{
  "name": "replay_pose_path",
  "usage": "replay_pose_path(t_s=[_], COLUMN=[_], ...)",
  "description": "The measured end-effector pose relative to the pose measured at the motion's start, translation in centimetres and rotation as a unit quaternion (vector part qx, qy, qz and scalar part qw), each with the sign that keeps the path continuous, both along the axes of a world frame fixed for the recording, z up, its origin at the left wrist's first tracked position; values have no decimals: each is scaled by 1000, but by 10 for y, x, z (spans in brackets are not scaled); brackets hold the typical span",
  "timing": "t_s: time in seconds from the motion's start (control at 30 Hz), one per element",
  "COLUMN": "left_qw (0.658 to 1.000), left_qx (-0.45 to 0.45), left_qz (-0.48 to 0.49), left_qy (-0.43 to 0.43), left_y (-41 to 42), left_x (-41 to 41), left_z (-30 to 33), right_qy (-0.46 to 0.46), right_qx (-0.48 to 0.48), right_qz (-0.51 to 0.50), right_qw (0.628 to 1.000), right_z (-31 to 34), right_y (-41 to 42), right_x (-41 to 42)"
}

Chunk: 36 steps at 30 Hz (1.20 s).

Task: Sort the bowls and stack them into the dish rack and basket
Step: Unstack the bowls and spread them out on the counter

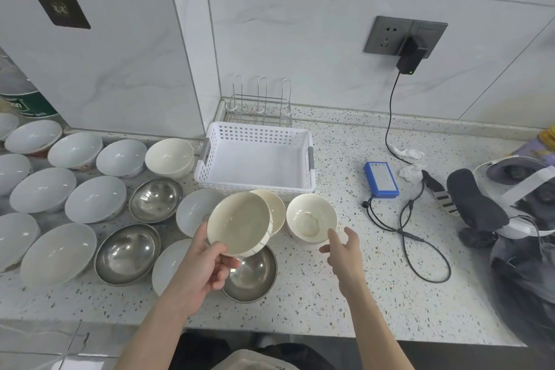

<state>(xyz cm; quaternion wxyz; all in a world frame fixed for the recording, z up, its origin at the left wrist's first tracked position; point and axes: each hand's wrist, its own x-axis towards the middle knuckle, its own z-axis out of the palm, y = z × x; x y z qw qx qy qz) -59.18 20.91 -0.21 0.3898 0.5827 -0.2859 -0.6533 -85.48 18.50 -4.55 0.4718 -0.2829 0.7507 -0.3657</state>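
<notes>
The left hand [207,264] has a cream ceramic bowl with a thin blue stripe [238,224] pinched at its near rim, thumb over the edge and fingers curled beneath, and the bowl hangs tilted above the speckled stone counter [345,294], over a round stainless steel bowl [255,276] sitting below it. Just behind the held one, a second cream bowl [274,210] leans on its side. The right hand [342,246] is loose and holding nothing, fingers spread, fingertips right at the near rim of an upright cream bowl with a stained bottom [310,218]; whether they touch it, I can't tell. Beyond these, the white perforated plastic basket with grey handles [255,159] sits open, and behind it, in the corner against the tiled wall, the small wire dish rack [259,105] stands. Off to the left the counter is crowded: rows of pale white bowls [43,189], another cream bowl [169,158] near the basket, two more steel bowls [156,200]. To the right lie a blue rectangular battery pack [381,179] with a black cable [405,231], and a plugged-in black charger [410,58].
</notes>
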Motion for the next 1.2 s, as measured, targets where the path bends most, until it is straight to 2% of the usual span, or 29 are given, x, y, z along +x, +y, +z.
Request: replay_pose_path(t_s=[0.17, 0.27, 0.6, 0.7, 0.8, 1.0, 1.2], left_qw=[999, 998, 982, 974, 963, 908, 861], left_qx=[-34, -52, -43, -33, -26, -22, -53], left_qz=[14, 4, -145, -201, -246, -367, -394], left_qy=[-18, -44, -113, -100, -109, -199, -319], left_y=[3, 1, 4, 7, 9, 12, 20], left_x=[-1, -4, -56, -69, -80, -88, -96], left_z=[5, 9, 12, 5, -5, -19, -27], right_qy=[59, 79, -58, -53, -6, 31, 52], right_qx=[-46, -65, -115, -104, -73, -21, 2], right_qz=[-12, 33, 199, 220, 201, 185, 203], right_qw=[997, 994, 971, 969, 977, 982, 978], right_z=[0, 3, 30, 28, 18, -1, -16], right_y=[30, 41, 45, 48, 55, 74, 78], right_x=[-13, -14, -8, -14, -23, -32, -32])
